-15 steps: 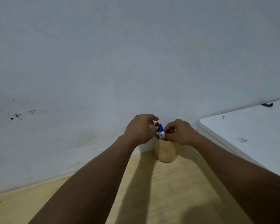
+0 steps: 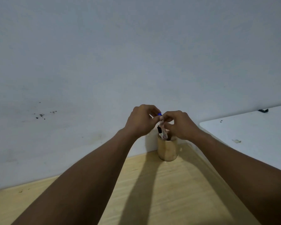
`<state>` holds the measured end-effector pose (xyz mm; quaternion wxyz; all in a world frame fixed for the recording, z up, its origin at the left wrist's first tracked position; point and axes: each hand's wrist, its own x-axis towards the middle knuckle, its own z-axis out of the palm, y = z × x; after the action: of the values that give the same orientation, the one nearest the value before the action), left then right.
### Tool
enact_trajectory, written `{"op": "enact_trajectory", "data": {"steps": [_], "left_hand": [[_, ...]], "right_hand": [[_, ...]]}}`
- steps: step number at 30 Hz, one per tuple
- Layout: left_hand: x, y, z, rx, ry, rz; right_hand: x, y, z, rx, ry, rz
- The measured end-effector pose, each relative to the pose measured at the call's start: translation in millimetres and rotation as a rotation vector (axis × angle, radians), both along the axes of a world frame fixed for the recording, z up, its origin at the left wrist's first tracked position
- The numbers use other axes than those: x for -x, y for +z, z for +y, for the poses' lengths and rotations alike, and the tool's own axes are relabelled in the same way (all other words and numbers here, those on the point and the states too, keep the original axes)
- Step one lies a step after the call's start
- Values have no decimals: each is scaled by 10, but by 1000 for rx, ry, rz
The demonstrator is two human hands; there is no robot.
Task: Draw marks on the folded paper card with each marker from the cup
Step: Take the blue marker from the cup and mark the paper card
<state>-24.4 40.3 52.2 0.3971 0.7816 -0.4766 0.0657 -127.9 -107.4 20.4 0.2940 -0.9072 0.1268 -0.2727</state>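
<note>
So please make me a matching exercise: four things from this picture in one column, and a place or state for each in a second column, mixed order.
Things:
1. round wooden cup
2. blue-capped marker
3. white table
4. dark speckles

Places or states:
A. on the wall, far left
B. pinched between the left hand and right hand
C. at the right edge of the view
D. standing on the light wooden desk, near the wall, markers inside

Pairs: 1-D, 2-B, 3-C, 4-A

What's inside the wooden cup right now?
The wooden cup holds at least one black-capped marker leaning out. Both hands cover the rest; a blue cap shows between them. Exact count hidden.
</note>
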Motion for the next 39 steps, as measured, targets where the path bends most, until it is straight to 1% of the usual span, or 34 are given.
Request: {"op": "enact_trajectory", "data": {"steps": [4, 6, 10, 14, 16, 18, 20, 21, 23, 25, 28, 29, 30, 32, 35, 36, 37, 39], "left_hand": [[150, 310, 422, 92, 44, 14], [228, 413, 720, 143, 68, 81], [366, 347, 1435, 258, 70, 366], [478, -94, 2100, 352, 128, 658], [530, -356, 2332, 408, 157, 808], [588, -575, 2494, 492, 186, 956], [662, -719, 2599, 592, 191, 1095], [693, -769, 2636, 636, 186, 1148], [738, -834, 2671, 680, 196, 1203], [767, -879, 2697, 655, 233, 1195], [803, -920, 2724, 488, 250, 1106], [808, -939, 2728, 433, 240, 1086], [817, -956, 2723, 395, 228, 1083], [831, -986, 2698, 373, 214, 1104], [790, -1029, 2710, 436, 238, 1144], [758, -1065, 2745, 418, 252, 1118], [733, -1112, 2793, 352, 271, 1037], [708, -1225, 2890, 105, 316, 743]], "right_hand": [[124, 362, 389, -20, 83, -60], [186, 482, 637, -86, 139, -56], [342, 495, 1177, -252, 270, -13], [498, 256, 1720, -490, 397, 169], [537, 99, 1932, -670, 473, 233], [559, -43, 2094, -975, 560, 247], [599, -162, 2239, -1284, 630, 212], [606, -221, 2301, -1385, 654, 185], [585, -330, 2411, -1490, 681, 144], [528, -409, 2517, -1488, 625, 116], [457, -445, 2600, -1323, 385, 90], [442, -452, 2611, -1274, 338, 88], [434, -456, 2609, -1236, 325, 90], [442, -452, 2573, -1176, 373, 106], [501, -423, 2447, -1099, 477, 100], [517, -404, 2395, -1075, 487, 88], [539, -385, 2338, -1058, 480, 77], [586, -363, 2216, -1030, 442, 90]]}}
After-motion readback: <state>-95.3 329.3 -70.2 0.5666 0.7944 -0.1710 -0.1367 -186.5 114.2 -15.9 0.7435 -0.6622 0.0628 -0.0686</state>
